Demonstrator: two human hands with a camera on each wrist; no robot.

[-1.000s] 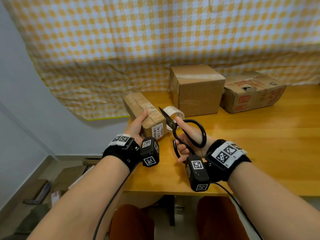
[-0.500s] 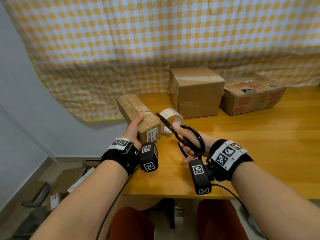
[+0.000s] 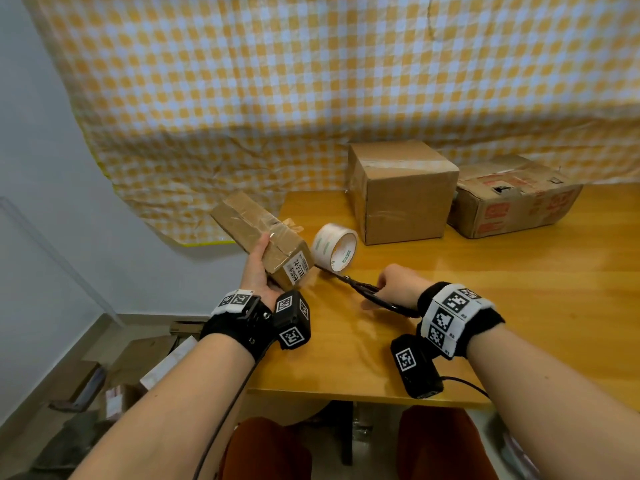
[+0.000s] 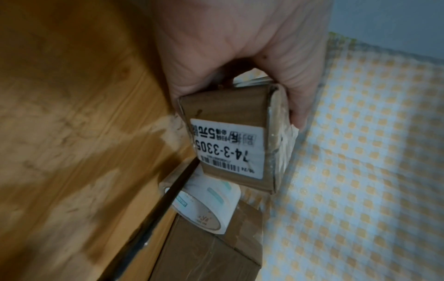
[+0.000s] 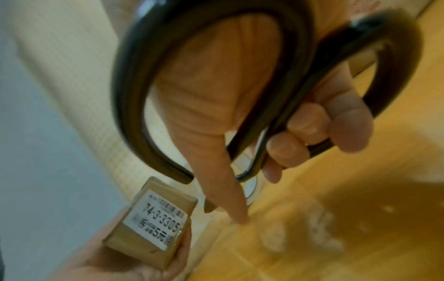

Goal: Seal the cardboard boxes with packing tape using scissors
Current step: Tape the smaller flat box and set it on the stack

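Observation:
My left hand [image 3: 258,271] grips a small taped cardboard box [image 3: 263,233] with a white label [image 4: 228,146], holding it tilted off the table's left edge. My right hand [image 3: 394,285] holds black scissors [image 3: 360,289] low over the wooden table [image 3: 519,306], fingers curled round the handle loops [image 5: 216,95]. The blades point left toward the small box [image 5: 153,224] and pass just under the tape roll [image 3: 334,247]. That white roll [image 4: 209,207] stands on its edge on the table beside the box.
A taller sealed cardboard box [image 3: 401,188] stands at the back of the table, with a worn printed box [image 3: 512,199] to its right. A yellow checked cloth [image 3: 311,81] hangs behind. Boxes and clutter [image 3: 114,386] lie on the floor at the left.
My right hand has turned over and dropped to the table with the scissors, blades now lying low and pointing left. My left hand has carried the small box further left, past the table edge.

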